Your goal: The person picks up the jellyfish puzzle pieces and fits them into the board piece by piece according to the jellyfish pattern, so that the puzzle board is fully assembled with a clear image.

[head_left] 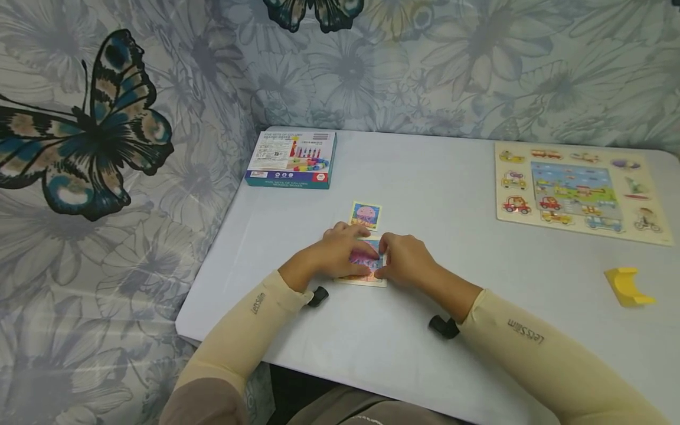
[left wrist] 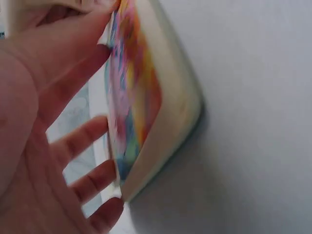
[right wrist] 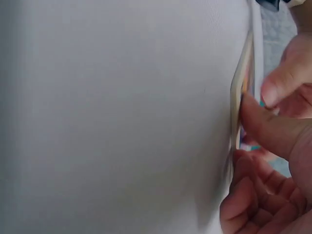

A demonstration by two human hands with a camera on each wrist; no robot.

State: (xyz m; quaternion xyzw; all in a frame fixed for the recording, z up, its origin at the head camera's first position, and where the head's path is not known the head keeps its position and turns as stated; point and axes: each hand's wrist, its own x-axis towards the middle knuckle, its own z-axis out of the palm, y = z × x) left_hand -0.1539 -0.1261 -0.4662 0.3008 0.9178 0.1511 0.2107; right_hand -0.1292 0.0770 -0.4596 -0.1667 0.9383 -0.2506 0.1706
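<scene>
A small square puzzle board (head_left: 366, 283) lies on the white table, with a pink and blue picture and a pale raised rim (left wrist: 178, 105). My left hand (head_left: 340, 251) spans its left side, the fingers fairly straight and their tips (left wrist: 100, 175) along the far edge of the board. From the right, my right hand (head_left: 406, 260) holds the board's side edge, thumb (right wrist: 265, 122) over the picture and fingers curled beside the rim. Just beyond the board is a small picture card (head_left: 365, 216) showing a pink sea creature. Both hands hide part of the board.
A toy box (head_left: 289, 160) lies at the back left of the table (head_left: 425, 378). To the right are a large vehicle puzzle board (head_left: 579, 224) and a yellow curved block (head_left: 627, 287). Black wrist devices (head_left: 444, 326) sit by both wrists.
</scene>
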